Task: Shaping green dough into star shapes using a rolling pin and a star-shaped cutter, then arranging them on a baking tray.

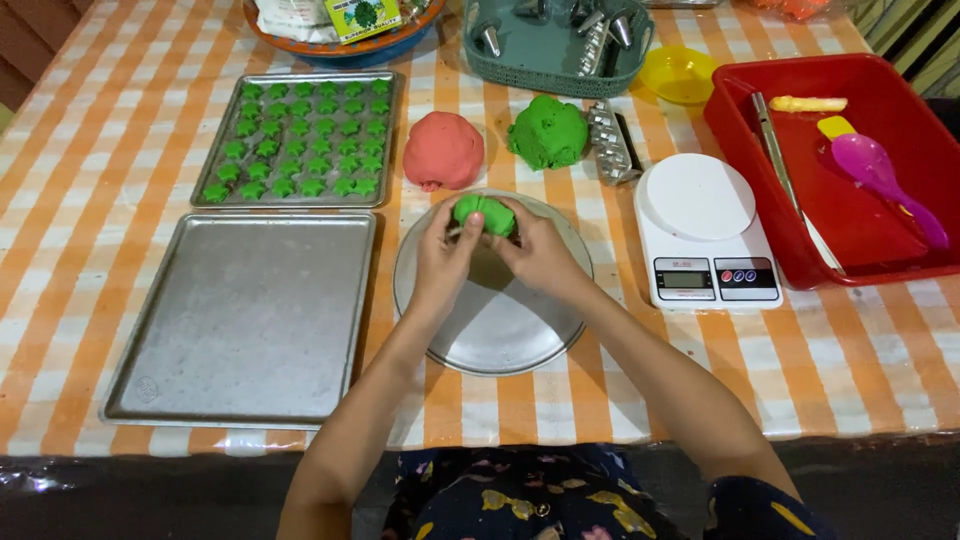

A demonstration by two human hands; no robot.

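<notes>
The head camera is looking down at a table covered in an orange and white checked cloth. A round metal plate is sitting at the middle, and both hands are working just above its far edge. The left hand and the right hand are together grasping a small lump of green dough, fingers curled around it from either side, thumbs pressing on top. The lump is being held over the plate, not lying on it.

To the left, an empty baking tray is lying near the table's front edge. Behind it, a second baking tray is holding rows of small green star-shaped cookies. Behind the plate, a ball of pink dough and a bigger mound of green dough are resting side by side on the cloth, well apart from the hands. A metal cookie press is lying just beside the green mound.

To the right of the plate, a white kitchen scale is standing with nothing on its platform. Beyond it, a red plastic tub is holding a purple spoon, a yellow tool and a long metal utensil. At the far edge, a green basket is holding metal nozzles, a small yellow bowl is sitting next to it, and a blue and orange bowl is holding packets.
</notes>
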